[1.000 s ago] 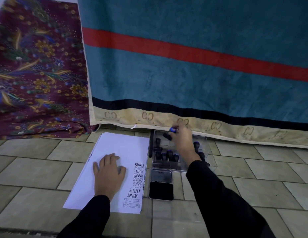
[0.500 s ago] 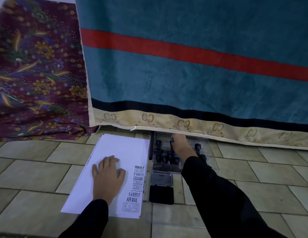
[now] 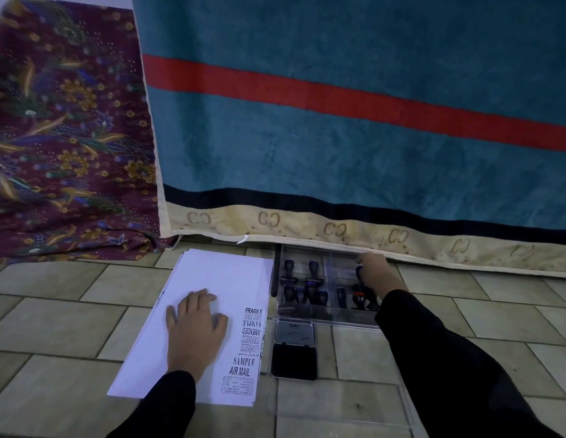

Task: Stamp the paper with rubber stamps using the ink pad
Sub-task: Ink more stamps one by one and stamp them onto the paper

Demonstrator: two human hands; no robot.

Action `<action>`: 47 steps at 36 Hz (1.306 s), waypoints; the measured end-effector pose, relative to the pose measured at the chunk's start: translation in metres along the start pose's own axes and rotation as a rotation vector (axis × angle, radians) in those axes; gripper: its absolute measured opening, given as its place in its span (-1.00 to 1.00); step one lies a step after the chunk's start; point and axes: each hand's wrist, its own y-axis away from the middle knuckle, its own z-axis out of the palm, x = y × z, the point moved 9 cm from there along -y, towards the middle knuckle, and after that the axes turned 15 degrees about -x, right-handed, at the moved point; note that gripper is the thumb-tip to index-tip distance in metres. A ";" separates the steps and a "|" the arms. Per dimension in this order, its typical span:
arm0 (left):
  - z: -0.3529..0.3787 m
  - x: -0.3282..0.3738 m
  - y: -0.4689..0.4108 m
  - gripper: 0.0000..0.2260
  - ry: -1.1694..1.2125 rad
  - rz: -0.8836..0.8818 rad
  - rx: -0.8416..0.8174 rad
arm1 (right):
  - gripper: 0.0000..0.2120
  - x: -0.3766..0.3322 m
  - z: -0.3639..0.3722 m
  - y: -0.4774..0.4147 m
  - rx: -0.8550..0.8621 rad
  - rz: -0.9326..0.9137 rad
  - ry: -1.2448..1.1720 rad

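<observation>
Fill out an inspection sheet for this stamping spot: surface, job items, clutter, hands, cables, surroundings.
Surface: beige tiled floor.
Job's things: white paper stack, stamped down its right edge; open ink pad right of it; clear stamp tray beyond the pad, holding dark-handled stamps.
Clutter: nothing seen.
Hands: left hand flat on the paper; right hand in the tray's right side, fingers at a stamp; grip cannot be judged.
Cables: nothing seen.
Surroundings: teal blanket with a red stripe; floral maroon cloth to its left.
</observation>
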 end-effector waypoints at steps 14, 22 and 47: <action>-0.003 -0.004 0.000 -0.69 0.094 0.015 -0.002 | -0.76 -0.010 -0.011 0.003 0.067 -0.018 0.016; -0.011 -0.019 -0.002 -0.78 0.493 0.035 0.022 | -0.68 -0.040 -0.031 0.083 0.352 -0.273 -0.321; 0.033 0.090 0.060 -0.33 -0.003 0.659 -0.243 | -0.81 -0.103 0.081 0.191 0.032 -0.564 -0.145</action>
